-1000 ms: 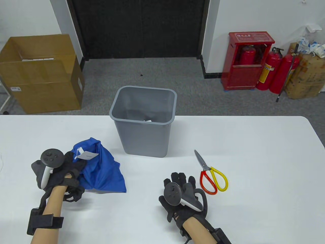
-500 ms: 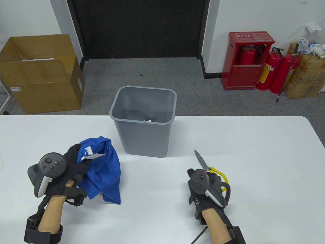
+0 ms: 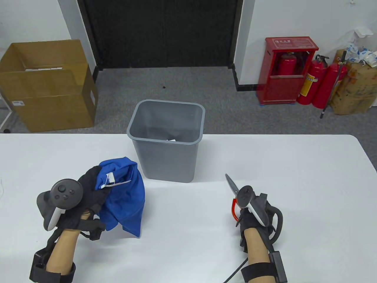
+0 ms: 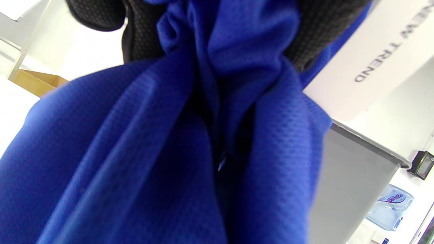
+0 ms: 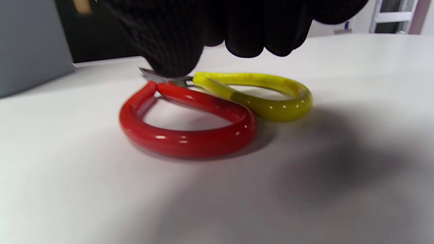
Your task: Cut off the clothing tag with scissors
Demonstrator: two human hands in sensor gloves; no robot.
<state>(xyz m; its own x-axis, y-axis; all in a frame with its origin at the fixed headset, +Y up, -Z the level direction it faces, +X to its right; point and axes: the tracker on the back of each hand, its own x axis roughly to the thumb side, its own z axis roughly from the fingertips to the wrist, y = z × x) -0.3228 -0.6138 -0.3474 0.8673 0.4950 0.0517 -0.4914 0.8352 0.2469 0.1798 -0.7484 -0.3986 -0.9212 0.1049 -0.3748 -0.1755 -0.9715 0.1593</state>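
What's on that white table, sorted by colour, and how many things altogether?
Blue: 1, the crumpled blue fabric garment
White: 1, the white paper clothing tag on it
Grey: 1, the grey plastic waste bin
Red and yellow: 1, the red-and-yellow-handled steel scissors
Total: 4

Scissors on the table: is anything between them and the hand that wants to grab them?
Nothing visible is in the way. The right hand is already right over the scissors, its fingers at the spot where the red and yellow handles meet. The scissors lie flat on the white table.
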